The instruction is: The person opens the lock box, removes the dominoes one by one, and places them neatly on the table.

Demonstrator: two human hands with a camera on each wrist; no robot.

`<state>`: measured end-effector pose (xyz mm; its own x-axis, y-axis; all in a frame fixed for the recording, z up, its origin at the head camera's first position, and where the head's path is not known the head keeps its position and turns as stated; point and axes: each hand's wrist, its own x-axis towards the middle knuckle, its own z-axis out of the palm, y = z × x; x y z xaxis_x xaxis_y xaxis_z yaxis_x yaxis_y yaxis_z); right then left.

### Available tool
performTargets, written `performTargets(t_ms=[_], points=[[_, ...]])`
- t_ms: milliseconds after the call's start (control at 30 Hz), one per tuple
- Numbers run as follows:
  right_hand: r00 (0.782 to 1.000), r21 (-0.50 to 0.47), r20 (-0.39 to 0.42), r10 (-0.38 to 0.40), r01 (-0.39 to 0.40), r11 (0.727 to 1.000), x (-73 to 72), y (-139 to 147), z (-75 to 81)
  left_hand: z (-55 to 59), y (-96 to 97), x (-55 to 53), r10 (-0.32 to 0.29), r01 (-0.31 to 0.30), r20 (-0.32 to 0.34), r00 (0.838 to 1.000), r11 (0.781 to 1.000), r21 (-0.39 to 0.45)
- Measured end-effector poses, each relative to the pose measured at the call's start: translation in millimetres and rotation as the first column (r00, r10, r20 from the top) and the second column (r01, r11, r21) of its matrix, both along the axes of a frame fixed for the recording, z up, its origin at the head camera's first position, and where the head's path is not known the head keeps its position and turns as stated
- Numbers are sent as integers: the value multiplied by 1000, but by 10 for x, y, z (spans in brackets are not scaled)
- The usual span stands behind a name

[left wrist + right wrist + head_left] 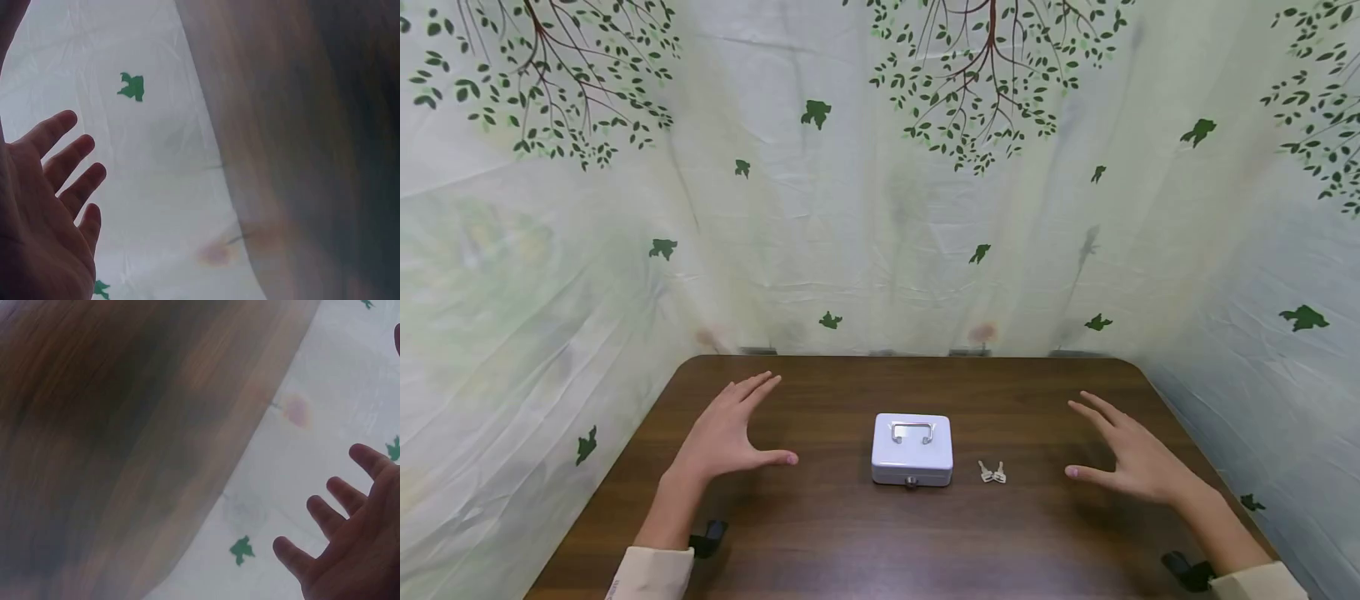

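A small white cash box with a metal carrying handle on its lid sits closed on the brown table, its lock facing the person. Just right of it lie two small silver keys. Off to the left of the box, the left hand is held over the table with fingers spread and thumb out. The right hand mirrors it on the far side of the keys. Neither hand touches anything. Both wrist views show spread fingers, of the left hand and the right hand, with no object between them.
The dark brown wooden table has rounded far corners. Around it hangs a pale curtain printed with green leaves and branches, close to the table's far edge and sides. A black strap is on the left wrist, another on the right.
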<state>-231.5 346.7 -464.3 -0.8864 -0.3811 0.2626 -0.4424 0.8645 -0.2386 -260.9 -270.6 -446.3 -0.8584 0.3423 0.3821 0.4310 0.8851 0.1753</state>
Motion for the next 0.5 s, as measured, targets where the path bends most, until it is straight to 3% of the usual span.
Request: performTargets(t_ms=[500], points=[[999, -55, 11, 50, -49, 997, -97, -383, -82, -173, 271, -85, -32, 30, 29, 999, 998, 55]])
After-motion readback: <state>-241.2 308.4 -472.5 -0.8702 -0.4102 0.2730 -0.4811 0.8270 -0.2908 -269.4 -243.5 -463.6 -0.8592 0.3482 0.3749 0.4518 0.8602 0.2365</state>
